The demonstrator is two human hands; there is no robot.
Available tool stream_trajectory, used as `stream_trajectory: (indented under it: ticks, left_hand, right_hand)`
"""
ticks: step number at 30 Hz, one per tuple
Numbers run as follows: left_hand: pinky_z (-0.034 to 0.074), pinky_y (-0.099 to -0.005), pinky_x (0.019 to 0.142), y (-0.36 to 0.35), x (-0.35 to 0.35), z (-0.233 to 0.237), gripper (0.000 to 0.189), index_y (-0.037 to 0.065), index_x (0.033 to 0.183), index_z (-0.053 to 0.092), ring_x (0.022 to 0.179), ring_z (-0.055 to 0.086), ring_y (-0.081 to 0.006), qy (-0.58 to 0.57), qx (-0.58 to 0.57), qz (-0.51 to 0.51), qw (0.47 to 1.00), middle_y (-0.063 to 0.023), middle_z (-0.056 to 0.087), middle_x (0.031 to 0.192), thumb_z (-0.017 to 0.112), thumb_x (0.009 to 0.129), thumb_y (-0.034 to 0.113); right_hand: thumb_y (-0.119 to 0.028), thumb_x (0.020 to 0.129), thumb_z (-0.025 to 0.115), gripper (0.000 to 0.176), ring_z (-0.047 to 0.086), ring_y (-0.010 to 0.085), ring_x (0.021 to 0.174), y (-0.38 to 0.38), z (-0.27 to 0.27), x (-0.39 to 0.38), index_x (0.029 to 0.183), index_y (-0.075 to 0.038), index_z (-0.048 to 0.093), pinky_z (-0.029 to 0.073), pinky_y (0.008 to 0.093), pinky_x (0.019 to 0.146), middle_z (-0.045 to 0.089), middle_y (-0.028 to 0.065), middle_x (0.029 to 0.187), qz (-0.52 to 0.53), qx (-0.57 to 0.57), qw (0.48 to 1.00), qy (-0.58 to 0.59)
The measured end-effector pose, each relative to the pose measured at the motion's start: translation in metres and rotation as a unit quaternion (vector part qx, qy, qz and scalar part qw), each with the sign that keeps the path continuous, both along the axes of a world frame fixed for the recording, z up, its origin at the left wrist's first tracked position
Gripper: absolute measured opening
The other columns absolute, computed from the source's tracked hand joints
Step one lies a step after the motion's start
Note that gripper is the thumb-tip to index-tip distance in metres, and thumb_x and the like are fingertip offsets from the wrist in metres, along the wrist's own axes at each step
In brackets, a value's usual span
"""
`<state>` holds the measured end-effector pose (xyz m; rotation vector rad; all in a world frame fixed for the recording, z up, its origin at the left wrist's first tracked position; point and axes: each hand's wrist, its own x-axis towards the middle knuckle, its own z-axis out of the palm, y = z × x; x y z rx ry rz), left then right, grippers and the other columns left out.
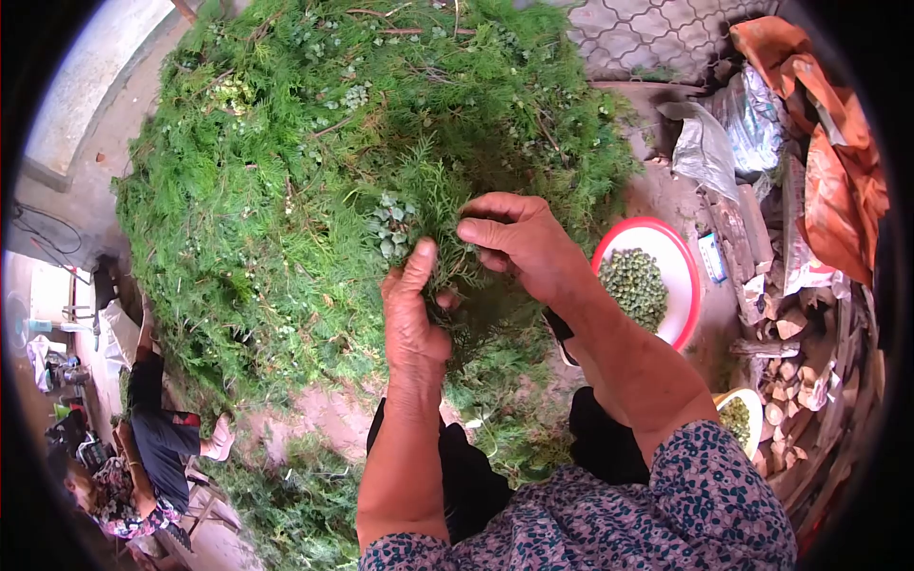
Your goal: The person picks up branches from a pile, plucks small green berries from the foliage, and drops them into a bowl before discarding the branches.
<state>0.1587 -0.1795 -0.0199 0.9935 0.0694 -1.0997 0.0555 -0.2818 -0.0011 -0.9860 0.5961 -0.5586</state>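
Observation:
My left hand (415,309) is closed around a green conifer sprig (433,205), thumb on top. A cluster of pale blue-green cones (390,226) shows on the sprig just above that thumb. On the sprig's right side my right hand (519,236) has thumb and fingers pinched together; what lies between the fingertips is too small to make out. Behind both hands spreads a large heap of cut conifer branches (257,209), with more cones among the foliage.
To the right stands a white basin with a red rim (687,285), holding small green cones (636,285). A second, yellowish bowl (755,419) also holds cones. Split firewood (790,381), bags and an orange sheet (843,181) line the right side. Another person (157,447) sits at left.

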Motion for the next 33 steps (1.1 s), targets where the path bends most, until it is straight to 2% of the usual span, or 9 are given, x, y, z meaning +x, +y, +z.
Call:
stream_trajectory:
  ticks: [6,11,16,18,22,24,28,31,33]
  left_hand:
    - [0.034,-0.0207,0.048,0.0,-0.006,0.007,0.043,0.008,0.101,0.051,0.068,0.056,-0.0093,-0.093,0.037,-0.056,0.993,-0.0006,0.062,0.08,0.073,0.065,0.008]
    - [0.035,-0.0199,0.046,0.002,-0.002,0.01,0.037,0.009,0.096,0.051,0.063,0.057,-0.0098,-0.044,-0.014,-0.087,0.995,-0.002,0.063,0.079,0.071,0.066,0.004]
    - [0.035,-0.0173,0.042,0.003,-0.003,0.007,0.029,0.007,0.089,0.054,0.044,0.04,-0.0051,0.013,-0.009,0.001,1.0,-0.0022,0.062,0.077,0.07,0.066,0.003]
    - [0.035,-0.0179,0.043,0.002,-0.002,0.008,0.029,0.007,0.089,0.052,0.045,0.038,-0.0055,-0.004,0.017,0.029,0.999,-0.002,0.061,0.078,0.071,0.066,0.004]
    - [0.035,-0.0184,0.045,0.001,-0.005,0.007,0.029,0.007,0.089,0.051,0.047,0.039,-0.006,-0.004,0.042,0.049,0.998,-0.0026,0.061,0.079,0.07,0.067,0.003]
    - [0.037,-0.0208,0.047,0.004,0.001,-0.002,0.04,0.011,0.093,0.044,0.07,0.054,-0.0098,0.012,0.024,-0.004,1.0,-0.0014,0.059,0.084,0.071,0.066,0.002]
    - [0.038,-0.0216,0.047,0.008,0.005,0.0,0.042,0.011,0.095,0.041,0.069,0.055,-0.0109,-0.009,0.005,-0.023,1.0,-0.0023,0.059,0.084,0.072,0.066,0.003]
    - [0.035,-0.0191,0.044,0.011,0.0,0.01,0.024,0.005,0.091,0.053,0.047,0.04,-0.0072,-0.075,0.03,-0.014,0.997,-0.0044,0.06,0.08,0.067,0.071,0.005]
    - [0.034,-0.0195,0.045,0.018,0.005,0.003,0.023,0.005,0.091,0.053,0.045,0.039,-0.0072,-0.053,-0.008,-0.036,0.998,-0.0041,0.059,0.081,0.066,0.073,0.009]
  right_hand:
    - [-0.009,0.076,0.067,0.015,0.045,0.006,0.051,0.0,-0.005,0.002,0.084,0.001,0.06,0.033,0.0195,0.042,0.055,0.0015,0.068,0.002,0.009,1.0,-0.014]
    - [-0.016,0.08,0.064,0.014,0.048,0.009,0.053,-0.007,-0.012,-0.002,0.086,-0.005,0.057,0.036,0.0203,0.043,0.053,0.0001,0.07,0.028,0.193,0.974,-0.111]
    - [-0.013,0.082,0.061,0.015,0.051,0.0118,0.06,-0.008,-0.002,-0.003,0.092,-0.004,0.053,0.037,0.0211,0.045,0.053,0.002,0.078,-0.007,0.131,0.988,-0.087]
    - [-0.009,0.081,0.06,0.015,0.051,0.0119,0.06,-0.007,-0.002,-0.004,0.093,-0.004,0.053,0.037,0.021,0.045,0.053,0.0021,0.077,0.07,0.112,0.988,-0.079]
    - [-0.007,0.076,0.062,0.017,0.047,0.007,0.053,0.006,0.0,-0.001,0.089,0.001,0.055,0.035,0.0204,0.045,0.054,0.002,0.068,0.075,-0.02,0.997,-0.022]
    - [-0.009,0.077,0.062,0.017,0.045,0.0069,0.05,0.006,-0.005,-0.001,0.089,0.002,0.056,0.035,0.0211,0.046,0.054,0.0024,0.066,0.064,-0.024,0.997,-0.023]
    - [-0.012,0.08,0.06,0.015,0.045,0.0085,0.051,-0.01,-0.006,-0.015,0.087,0.001,0.055,0.036,0.0223,0.047,0.053,0.0028,0.065,0.051,-0.04,0.998,0.017]
    - [-0.015,0.081,0.06,0.014,0.048,0.01,0.056,-0.025,-0.001,-0.037,0.089,-0.003,0.055,0.038,0.0219,0.049,0.053,0.0022,0.072,-0.014,-0.01,0.999,0.027]
    - [-0.015,0.081,0.061,0.018,0.05,0.0119,0.062,-0.039,-0.002,-0.058,0.093,-0.005,0.054,0.04,0.0231,0.051,0.053,0.0028,0.077,-0.068,0.024,0.997,0.034]
